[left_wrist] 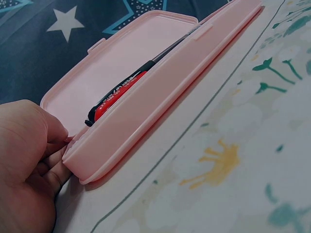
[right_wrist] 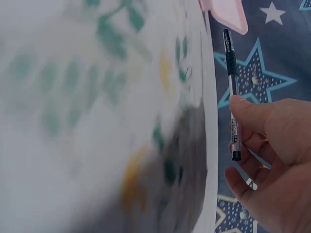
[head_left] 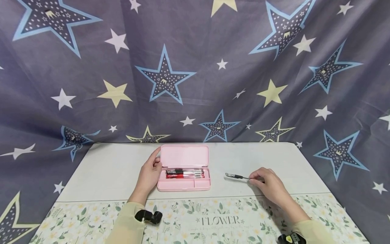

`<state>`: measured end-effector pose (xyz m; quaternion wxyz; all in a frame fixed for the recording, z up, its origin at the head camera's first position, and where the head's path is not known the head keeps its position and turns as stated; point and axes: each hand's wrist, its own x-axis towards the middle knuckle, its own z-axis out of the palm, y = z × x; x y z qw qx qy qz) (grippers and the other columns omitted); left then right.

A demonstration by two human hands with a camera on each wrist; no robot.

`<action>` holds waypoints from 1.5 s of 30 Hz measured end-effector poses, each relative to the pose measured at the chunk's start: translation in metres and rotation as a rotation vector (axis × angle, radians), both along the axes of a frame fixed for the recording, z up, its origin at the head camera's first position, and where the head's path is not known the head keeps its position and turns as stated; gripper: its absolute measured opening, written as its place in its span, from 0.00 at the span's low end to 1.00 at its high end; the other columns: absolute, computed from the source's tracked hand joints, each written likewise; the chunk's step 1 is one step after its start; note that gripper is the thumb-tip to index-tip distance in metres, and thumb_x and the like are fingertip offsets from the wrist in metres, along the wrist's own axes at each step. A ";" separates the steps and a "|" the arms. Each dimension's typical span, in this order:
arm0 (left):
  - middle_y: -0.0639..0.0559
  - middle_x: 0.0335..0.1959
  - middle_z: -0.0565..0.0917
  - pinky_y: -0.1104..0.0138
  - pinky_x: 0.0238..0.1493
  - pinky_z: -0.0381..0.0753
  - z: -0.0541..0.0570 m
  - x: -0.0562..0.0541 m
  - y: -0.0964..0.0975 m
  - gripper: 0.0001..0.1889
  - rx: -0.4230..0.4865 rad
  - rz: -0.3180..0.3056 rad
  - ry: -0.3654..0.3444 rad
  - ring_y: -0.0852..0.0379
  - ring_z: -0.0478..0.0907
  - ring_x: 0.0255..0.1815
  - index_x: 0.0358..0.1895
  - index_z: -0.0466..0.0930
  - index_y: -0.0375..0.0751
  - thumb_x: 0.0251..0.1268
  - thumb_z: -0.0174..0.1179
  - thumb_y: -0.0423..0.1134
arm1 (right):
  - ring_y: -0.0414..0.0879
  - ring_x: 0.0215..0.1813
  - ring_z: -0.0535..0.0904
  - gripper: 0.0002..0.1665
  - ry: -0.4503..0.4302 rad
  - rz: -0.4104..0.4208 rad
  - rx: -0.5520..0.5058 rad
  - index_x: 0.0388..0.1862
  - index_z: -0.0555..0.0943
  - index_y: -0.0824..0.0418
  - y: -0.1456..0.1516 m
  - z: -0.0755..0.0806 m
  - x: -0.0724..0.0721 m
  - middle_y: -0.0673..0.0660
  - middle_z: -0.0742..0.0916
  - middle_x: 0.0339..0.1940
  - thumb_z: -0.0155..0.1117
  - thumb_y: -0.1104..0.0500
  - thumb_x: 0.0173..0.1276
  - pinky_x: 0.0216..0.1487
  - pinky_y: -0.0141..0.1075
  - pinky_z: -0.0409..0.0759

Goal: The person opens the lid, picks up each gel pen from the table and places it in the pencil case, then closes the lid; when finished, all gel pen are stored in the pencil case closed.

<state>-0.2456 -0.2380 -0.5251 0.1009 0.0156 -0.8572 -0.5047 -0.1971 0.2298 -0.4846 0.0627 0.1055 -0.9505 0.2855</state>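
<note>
A pink pencil case [head_left: 184, 184] lies with its lid [head_left: 184, 156] raised on the white upper part of the table. My left hand [head_left: 150, 174] holds its left end near the hinge, with thumb and curled fingers at the edge in the left wrist view. Black pens [head_left: 179, 171] and a red pen [head_left: 182, 176] lie in the rear compartment; the two front compartments hold nothing. To the right of the case, my right hand [head_left: 268, 184] pinches a clear-barrelled black gel pen [right_wrist: 232, 63] between thumb and fingers. Its capped end points left, towards the case, above the table.
A floral mat [head_left: 225, 220] printed with FLOWER covers the near part of the table. Behind the table hangs a dark curtain [head_left: 195, 112] with stars. A black band with a camera sits on each wrist.
</note>
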 end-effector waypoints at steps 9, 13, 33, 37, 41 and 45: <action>0.40 0.59 0.87 0.48 0.63 0.77 0.002 0.000 0.001 0.34 0.013 -0.002 -0.012 0.44 0.83 0.56 0.88 0.64 0.54 0.84 0.52 0.30 | 0.50 0.55 0.81 0.05 0.060 0.079 -0.050 0.42 0.91 0.49 -0.030 0.005 -0.007 0.42 0.88 0.43 0.79 0.61 0.74 0.57 0.55 0.79; 0.40 0.59 0.87 0.48 0.63 0.76 0.002 0.000 0.001 0.34 0.015 -0.003 -0.013 0.44 0.83 0.56 0.88 0.64 0.54 0.85 0.52 0.30 | 0.50 0.55 0.82 0.06 0.067 0.100 -0.058 0.41 0.90 0.49 -0.044 0.006 -0.011 0.42 0.88 0.43 0.79 0.61 0.73 0.58 0.55 0.80; 0.41 0.57 0.87 0.50 0.61 0.77 0.003 0.001 0.002 0.34 0.010 0.006 -0.012 0.45 0.83 0.53 0.88 0.65 0.55 0.84 0.53 0.31 | 0.51 0.52 0.82 0.06 0.085 0.219 -0.130 0.40 0.91 0.51 -0.114 0.006 -0.024 0.42 0.87 0.39 0.81 0.61 0.71 0.57 0.50 0.80; 0.41 0.57 0.87 0.50 0.61 0.77 0.004 0.001 0.002 0.34 0.011 0.004 -0.011 0.45 0.83 0.53 0.88 0.65 0.55 0.84 0.52 0.31 | 0.50 0.52 0.82 0.05 0.081 0.242 -0.137 0.40 0.91 0.50 -0.127 0.006 -0.026 0.42 0.87 0.39 0.81 0.60 0.71 0.58 0.50 0.80; 0.41 0.57 0.87 0.50 0.61 0.77 0.004 0.001 0.002 0.34 0.008 0.003 -0.008 0.45 0.83 0.53 0.88 0.65 0.54 0.84 0.52 0.30 | 0.47 0.52 0.81 0.05 0.091 0.271 -0.134 0.40 0.91 0.51 -0.138 0.005 -0.028 0.42 0.87 0.39 0.81 0.60 0.71 0.58 0.50 0.80; 0.41 0.57 0.88 0.50 0.60 0.77 0.004 0.002 0.001 0.34 0.006 0.003 -0.009 0.45 0.83 0.53 0.88 0.65 0.54 0.84 0.53 0.30 | 0.47 0.51 0.81 0.05 0.107 0.294 -0.126 0.40 0.91 0.52 -0.148 0.004 -0.029 0.43 0.88 0.40 0.81 0.60 0.70 0.58 0.49 0.80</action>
